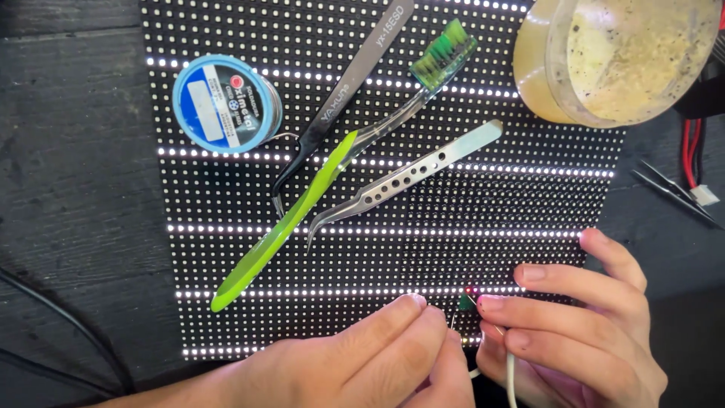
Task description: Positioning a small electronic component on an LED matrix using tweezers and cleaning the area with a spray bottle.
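- The LED panel (226, 257) lies flat on the dark surface (68, 189), several of its rows lit white, so that faults show while both hands work at its near edge
- The left hand (377, 355) has its fingers pinched shut on a thin wire (452, 320) and holds it upright just beside the right hand
- The right hand (574, 332) has its fingers closed around a slim white-corded tool (511, 378) (its tip is too small to identify); a small green part (466, 303) sits at the fingertips, over the panel's lower right area where red and green dots glow
- Both hands rest low at the panel edge, probably to steady such fine work
- The tools lie on the panel within reach, well apart from the hands: black tweezers (355, 83), curved steel tweezers (408, 177) and a green toothbrush (302, 211) that crosses between them
- A blue solder spool (223, 102) sits at the upper left of the panel
- A clear yellowish tub (627, 57) stands on the upper right corner
- Red wires (691, 151) and a second dark tool (672, 189) lie off the panel to the right
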